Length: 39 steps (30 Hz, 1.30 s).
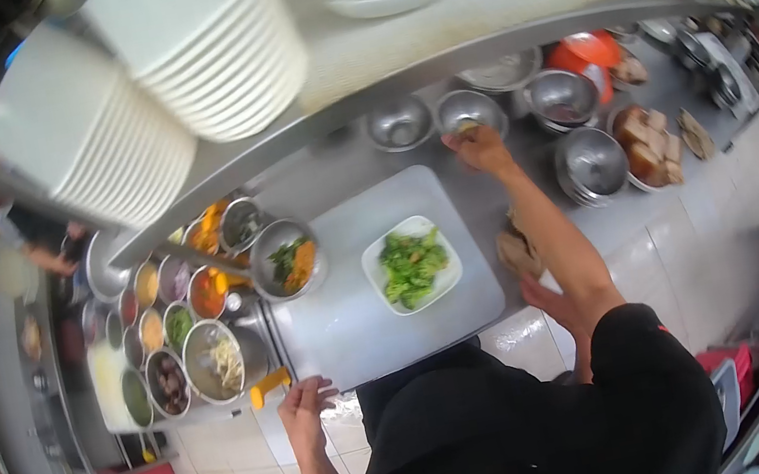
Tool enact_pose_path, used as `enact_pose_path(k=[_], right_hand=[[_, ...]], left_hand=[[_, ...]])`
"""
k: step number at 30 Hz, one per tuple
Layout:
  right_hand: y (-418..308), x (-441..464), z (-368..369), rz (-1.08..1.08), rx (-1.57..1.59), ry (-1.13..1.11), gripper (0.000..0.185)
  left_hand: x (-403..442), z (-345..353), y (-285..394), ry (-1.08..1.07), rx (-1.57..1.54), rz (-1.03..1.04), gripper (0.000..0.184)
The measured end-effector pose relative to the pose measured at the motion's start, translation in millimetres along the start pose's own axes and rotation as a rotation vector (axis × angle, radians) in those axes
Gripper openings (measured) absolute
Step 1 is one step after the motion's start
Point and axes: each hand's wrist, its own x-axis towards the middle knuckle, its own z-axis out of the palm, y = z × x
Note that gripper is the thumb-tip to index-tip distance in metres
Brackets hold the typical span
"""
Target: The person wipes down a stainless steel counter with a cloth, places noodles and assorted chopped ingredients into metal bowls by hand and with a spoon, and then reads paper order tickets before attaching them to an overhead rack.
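Observation:
My right hand (478, 150) reaches to the near rim of a small metal bowl (483, 107), its fingers pressed together at something too small to make out. By the near left corner of the white cutting board (340, 330), my left hand (306, 407) hangs with its fingers apart and holds nothing. On the board stands a white square dish (449, 281) of green leafy vegetables (410, 265). A metal bowl (320, 273) with dark greens and orange shreds sits at the board's upper left.
Ingredient containers (213, 363) crowd the left. Stacked white dishes (219, 72) fill the shelf (352, 79) above. Metal bowls (592, 161) and meat chunks (653, 146) lie right. Another person's hand (556, 302) is below my right forearm; another person (35, 242) stands far left.

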Motion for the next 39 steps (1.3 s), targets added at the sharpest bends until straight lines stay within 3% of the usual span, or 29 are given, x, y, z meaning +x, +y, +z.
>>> enact_pose_path(k=[1,3,5,6,8,10,14,17,18,21,23,25,29,31,33,35,37,39], right_hand=[[-4.6,6.7,17.2,-0.033,-0.001,-0.034,0.021],[7.5,42.2,56.5,0.284,0.405,-0.127,0.038],[33.7,86.2,84.1,0.274,0.507,-0.155,0.051],[47.5,113.3,99.1,0.336,0.653,-0.127,0.052],[62.7,139.3,108.1,0.333,0.982,-0.115,0.033],[50.3,143.9,112.3,0.264,0.903,-0.133,0.028],[36.0,107.1,91.3,0.107,0.733,0.056,0.018],[0.9,15.5,86.6,0.077,0.747,0.231,0.016],[-8.7,-17.6,87.7,0.104,0.752,0.31,0.018],[-55.0,-131.5,99.3,0.091,0.627,0.341,0.017],[-77.0,-196.1,102.7,0.135,0.55,0.24,0.015],[-101.6,-242.7,112.7,0.17,0.474,0.145,0.015],[-153.8,-288.3,171.3,0.136,0.535,0.196,0.009],[-182.8,-290.4,197.7,0.188,0.52,0.037,0.01],[-192.1,-288.1,220.9,0.185,0.529,-0.004,0.01],[-197.0,-285.0,240.9,0.193,0.5,-0.056,0.011],[-201.8,-281.1,254.9,0.186,0.478,-0.099,0.013],[-207.3,-274.2,275.5,0.157,0.472,-0.086,0.013]], left_hand=[[-4.0,-0.6,14.5,-0.012,0.005,0.076,0.025],[-7.9,-9.7,44.3,0.036,-0.013,0.168,0.025],[-5.9,-31.9,70.4,0.065,0.066,0.281,0.024],[-0.5,-46.9,82.4,0.092,0.124,0.336,0.024],[17.2,-79.8,108.0,0.165,0.217,0.409,0.022],[48.0,-113.9,129.4,0.244,0.243,0.457,0.022],[145.0,-182.3,158.9,0.376,0.297,0.439,0.026],[258.9,-236.0,153.2,0.508,0.387,0.502,0.034],[286.4,-247.3,158.6,0.457,0.321,0.409,0.043],[406.2,-281.3,140.0,0.382,0.135,0.325,0.053],[439.4,-283.8,148.5,0.381,0.177,0.301,0.055],[453.4,-272.2,159.2,0.387,0.121,0.303,0.047],[484.6,-262.6,159.9,0.292,-0.004,0.25,0.027],[491.1,-260.2,158.4,0.255,-0.089,0.279,0.022],[488.3,-264.5,154.9,0.203,0.005,0.463,0.02],[464.1,-268.5,161.9,0.239,0.098,0.492,0.021],[454.8,-278.1,163.2,0.283,0.449,0.816,0.021],[459.5,-285.3,161.1,0.291,0.44,0.855,0.02]])
